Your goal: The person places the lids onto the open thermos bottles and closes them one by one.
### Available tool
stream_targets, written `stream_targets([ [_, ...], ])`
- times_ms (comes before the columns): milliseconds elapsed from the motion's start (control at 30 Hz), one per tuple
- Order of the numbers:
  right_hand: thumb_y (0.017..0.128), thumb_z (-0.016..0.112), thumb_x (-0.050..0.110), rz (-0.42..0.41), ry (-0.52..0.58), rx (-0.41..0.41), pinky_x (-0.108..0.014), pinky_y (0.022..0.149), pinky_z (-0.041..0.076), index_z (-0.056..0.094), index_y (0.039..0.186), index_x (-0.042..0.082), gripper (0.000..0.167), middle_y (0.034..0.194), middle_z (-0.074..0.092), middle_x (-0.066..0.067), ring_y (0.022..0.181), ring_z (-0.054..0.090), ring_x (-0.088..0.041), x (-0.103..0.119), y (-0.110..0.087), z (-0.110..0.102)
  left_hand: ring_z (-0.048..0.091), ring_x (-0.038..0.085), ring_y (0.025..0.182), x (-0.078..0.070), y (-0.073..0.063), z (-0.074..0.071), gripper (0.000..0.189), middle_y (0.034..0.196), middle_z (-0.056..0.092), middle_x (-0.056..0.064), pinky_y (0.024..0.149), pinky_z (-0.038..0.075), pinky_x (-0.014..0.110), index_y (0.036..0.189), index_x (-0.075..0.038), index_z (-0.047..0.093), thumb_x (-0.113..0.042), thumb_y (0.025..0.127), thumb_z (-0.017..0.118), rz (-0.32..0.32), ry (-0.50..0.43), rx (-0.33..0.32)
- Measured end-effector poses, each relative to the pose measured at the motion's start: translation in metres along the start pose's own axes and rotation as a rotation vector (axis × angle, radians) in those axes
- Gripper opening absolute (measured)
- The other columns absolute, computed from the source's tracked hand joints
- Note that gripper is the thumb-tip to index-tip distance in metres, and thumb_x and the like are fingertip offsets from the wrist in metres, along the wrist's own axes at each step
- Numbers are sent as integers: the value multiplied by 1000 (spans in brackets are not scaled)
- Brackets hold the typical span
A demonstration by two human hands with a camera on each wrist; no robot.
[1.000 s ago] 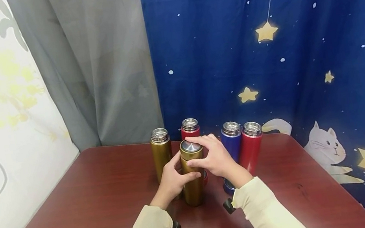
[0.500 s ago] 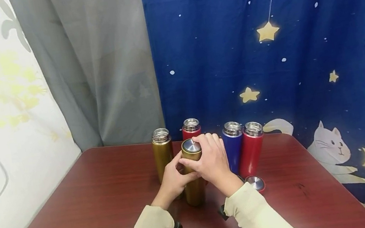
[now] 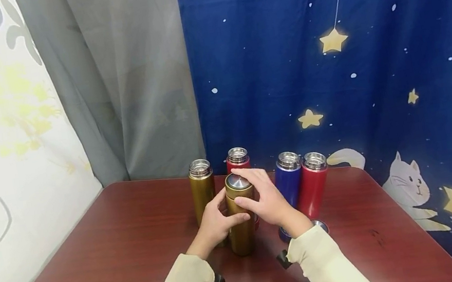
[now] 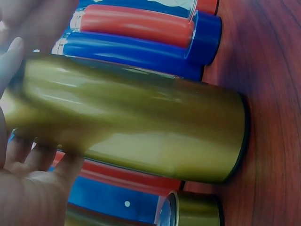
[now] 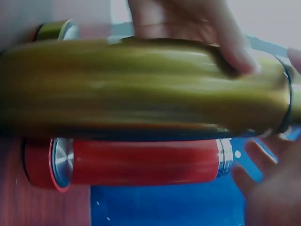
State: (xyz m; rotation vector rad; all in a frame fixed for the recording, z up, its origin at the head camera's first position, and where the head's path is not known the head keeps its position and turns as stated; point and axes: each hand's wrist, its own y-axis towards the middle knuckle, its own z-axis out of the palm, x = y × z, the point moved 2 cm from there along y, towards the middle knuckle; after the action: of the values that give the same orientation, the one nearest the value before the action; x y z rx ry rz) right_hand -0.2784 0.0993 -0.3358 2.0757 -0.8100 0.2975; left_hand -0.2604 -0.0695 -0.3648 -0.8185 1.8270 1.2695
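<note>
A gold thermos bottle (image 3: 242,237) stands upright on the table in the head view. My left hand (image 3: 213,221) grips its body, thumb across the front and fingers behind. On top sits a gold lid with a silver disc (image 3: 238,182); my right hand (image 3: 268,199) holds it between thumb and fingers. A thin dark line between lid and body shows in the right wrist view. In the left wrist view the gold body fills the middle, with the left fingers (image 4: 68,169) curled under it.
Lidless bottles stand behind: a gold one (image 3: 203,196), a red one (image 3: 236,158), a blue one (image 3: 288,183) and another red one (image 3: 314,191). Loose lids lie near them: blue (image 4: 205,40), gold (image 4: 200,209) and red (image 5: 40,162). Curtains hang beyond the table (image 3: 137,253).
My right hand first twisted inward over the lid, then turned back outward to about its earlier pose, still at the lid. My left hand has stayed on the bottle's body.
</note>
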Motion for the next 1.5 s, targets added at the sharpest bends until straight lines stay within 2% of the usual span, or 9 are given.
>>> stream_targets([
  [133,90,65,15,40,292,124,-52,105,37,48,143,14,56,142,50,-5,129,44,-23,10,3,-10,63,22,108,22,5,-2,73,128,61,9,93,51,34,144,-8,45,-11,80,81,8,-30,33],
  [233,87,63,2,59,391,172,-54,107,33,46,141,1,57,140,50,-17,129,46,-31,23,6,-18,63,23,108,38,9,-4,73,127,62,8,93,50,35,143,-11,46,-14,80,81,20,-66,63],
  [433,82,64,-3,51,464,230,-55,108,31,41,141,-7,63,143,43,-26,131,43,-35,26,14,-24,62,25,111,34,12,-8,71,127,61,12,95,49,36,142,-6,45,-5,80,78,-10,-106,130],
  [567,82,64,-6,54,508,293,-51,107,34,38,144,-5,68,146,40,-24,130,43,-32,24,17,-26,59,26,115,33,14,-11,69,129,60,13,97,48,37,142,-5,44,-4,82,77,-14,-120,191],
  [700,83,62,-8,64,546,346,-45,106,38,40,143,-5,64,143,45,-19,128,46,-29,22,17,-28,58,27,116,35,15,-13,68,129,59,12,97,48,39,142,-5,44,-7,83,77,-12,-135,250],
  [867,83,64,-6,79,508,354,-42,102,43,48,139,-2,58,135,54,-15,121,52,-26,11,17,-25,58,27,118,37,16,-14,69,130,59,11,98,47,40,143,-7,43,-13,83,77,-19,-145,290],
  [1100,83,70,-1,85,446,327,-42,100,44,52,140,8,60,132,58,-7,119,53,-23,-10,18,-17,56,26,120,37,16,-14,69,132,58,10,100,45,39,144,-9,43,-13,84,77,-19,-143,296],
  [1333,83,76,20,100,270,241,-43,96,45,57,137,26,57,127,59,4,117,49,-17,-8,14,-16,58,28,118,34,15,-13,68,131,58,13,98,48,39,143,-6,43,-10,84,77,-8,-128,243],
  [1500,81,79,29,124,144,149,-44,88,48,59,135,28,58,122,61,4,109,48,-17,1,10,-14,58,28,118,31,11,-13,71,133,57,14,96,49,40,144,-5,42,-6,82,77,-46,-102,192],
])
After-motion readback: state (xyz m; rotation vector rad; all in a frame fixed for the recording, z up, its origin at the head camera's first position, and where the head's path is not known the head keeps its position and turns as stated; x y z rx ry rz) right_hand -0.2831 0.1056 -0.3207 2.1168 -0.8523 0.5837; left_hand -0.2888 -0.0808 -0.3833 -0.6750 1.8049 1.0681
